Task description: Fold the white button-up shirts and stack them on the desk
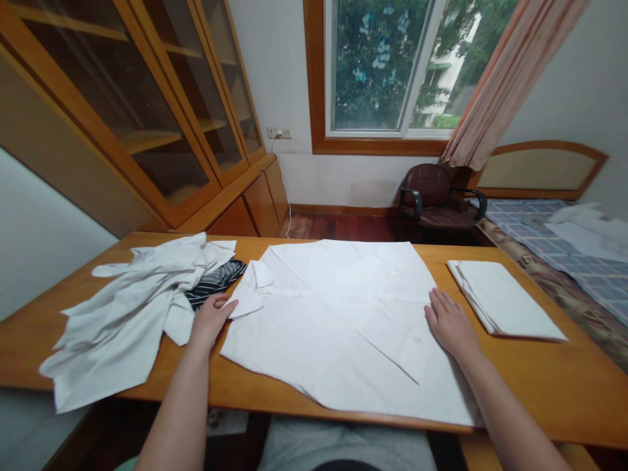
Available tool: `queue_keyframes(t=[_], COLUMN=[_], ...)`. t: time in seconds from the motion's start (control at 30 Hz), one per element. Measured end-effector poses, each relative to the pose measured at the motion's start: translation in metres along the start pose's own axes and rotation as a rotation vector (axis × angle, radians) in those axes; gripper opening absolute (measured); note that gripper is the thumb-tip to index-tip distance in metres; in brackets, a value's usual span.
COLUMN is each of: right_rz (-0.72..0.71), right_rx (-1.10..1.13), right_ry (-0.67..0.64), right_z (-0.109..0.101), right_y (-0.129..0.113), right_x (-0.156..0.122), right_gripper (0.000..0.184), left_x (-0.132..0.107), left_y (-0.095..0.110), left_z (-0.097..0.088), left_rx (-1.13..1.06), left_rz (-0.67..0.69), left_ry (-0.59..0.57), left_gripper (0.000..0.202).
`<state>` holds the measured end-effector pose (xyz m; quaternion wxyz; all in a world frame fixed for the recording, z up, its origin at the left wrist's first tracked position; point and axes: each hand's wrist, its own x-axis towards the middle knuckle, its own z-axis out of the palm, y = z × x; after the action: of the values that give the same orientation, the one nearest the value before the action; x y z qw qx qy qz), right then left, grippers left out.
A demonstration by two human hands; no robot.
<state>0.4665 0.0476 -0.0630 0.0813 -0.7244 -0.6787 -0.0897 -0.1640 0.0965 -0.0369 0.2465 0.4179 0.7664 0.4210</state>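
Observation:
A white collared shirt (338, 314) lies spread flat on the wooden table (554, 386), collar toward the left. My left hand (212, 318) is closed in a pinch on the shirt's collar edge at its left side. My right hand (449, 324) rests palm down on the shirt's right part, fingers stretched out flat and together. One side of the shirt is folded over toward the middle, making a diagonal edge near my right hand.
A loose heap of white garments (132, 307) with a dark striped cloth (216, 281) lies at the table's left. A folded white stack (505, 297) sits at the right. Beyond stand a glass-door cabinet (147, 111), an office chair (434, 196) and a bed (564, 255).

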Motion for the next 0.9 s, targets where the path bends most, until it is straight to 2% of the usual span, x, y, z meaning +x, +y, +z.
queue_keyframes(t=[0.1, 0.27, 0.4, 0.5, 0.67, 0.77, 0.9], right_rz=[-0.001, -0.009, -0.008, -0.006, 0.009, -0.031, -0.225], right_rx=[-0.011, -0.024, -0.012, -0.010, 0.011, 0.100, 0.266], right_ry=[-0.007, -0.005, 0.007, -0.007, 0.004, 0.048, 0.025], right_z=[0.000, 0.000, 0.000, -0.002, -0.010, -0.016, -0.021], right_y=[0.000, 0.001, 0.000, 0.001, -0.008, -0.035, -0.090], right_x=[0.000, 0.000, 0.000, 0.001, 0.008, 0.014, 0.021], right_gripper=[0.060, 0.061, 0.058, 0.058, 0.052, 0.050, 0.051], left_x=[-0.005, -0.015, -0.019, -0.015, 0.006, 0.018, 0.021], left_y=[0.003, 0.016, 0.016, 0.011, 0.005, 0.006, 0.013], left_z=[-0.004, -0.001, 0.004, 0.007, 0.007, 0.012, 0.033], left_rx=[-0.021, -0.519, -0.635, -0.538, -0.036, 0.068, -0.063], left_rz=[-0.057, -0.141, -0.184, -0.145, 0.031, 0.053, 0.065], left_ry=[-0.037, -0.017, 0.027, 0.052, 0.049, -0.017, -0.052], left_gripper=[0.043, 0.045, 0.042, 0.045, 0.046, 0.045, 0.048])
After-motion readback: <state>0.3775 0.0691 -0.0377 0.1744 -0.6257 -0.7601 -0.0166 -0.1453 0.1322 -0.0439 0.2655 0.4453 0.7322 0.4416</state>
